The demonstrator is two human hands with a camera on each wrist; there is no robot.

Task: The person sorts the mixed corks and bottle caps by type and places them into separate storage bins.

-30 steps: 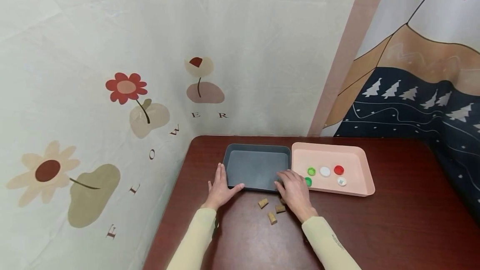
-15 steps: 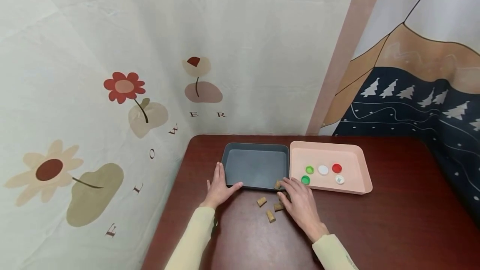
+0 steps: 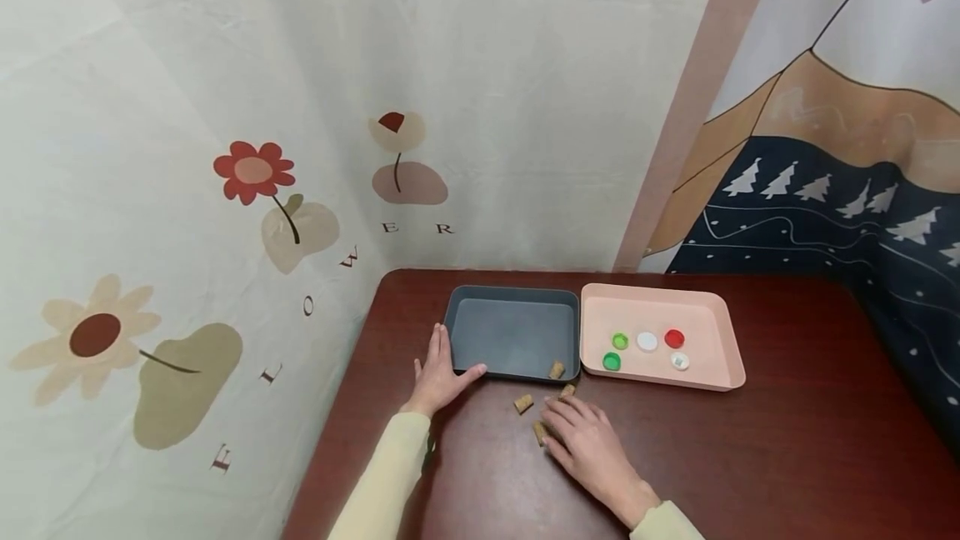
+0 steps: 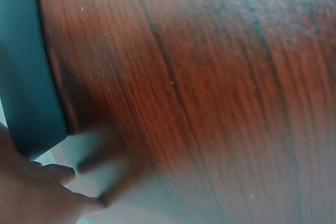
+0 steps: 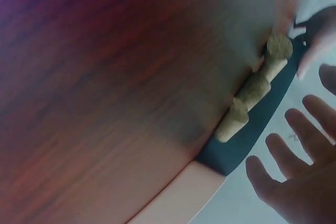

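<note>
In the head view the left hand [image 3: 436, 380] rests against the left front corner of the dark grey tray [image 3: 513, 293], thumb along its front rim and fingers at its side. One cork [image 3: 557, 370] lies inside that tray, near its front right corner. The right hand [image 3: 596, 454] hovers low over the table in front of the tray, fingers spread and slightly bent. Around its fingertips are a cork [image 3: 540, 433] and another cork [image 3: 567, 391], with a third cork [image 3: 523, 404] farther left. The right wrist view shows several corks [image 5: 253, 92] beside the tray, none between the visible fingers.
A pink tray [image 3: 738, 357] touches the grey tray's right side. In it lie a red cap [image 3: 674, 338], a white cap [image 3: 647, 342], a green cap [image 3: 612, 361] and others. Behind the brown table [image 3: 810, 423] hangs a printed curtain [image 3: 525, 107].
A cork has come to lie in the grey tray, where none showed a second ago. The right hand has moved from the tray's front rim back toward the loose corks. The left hand stays put.
</note>
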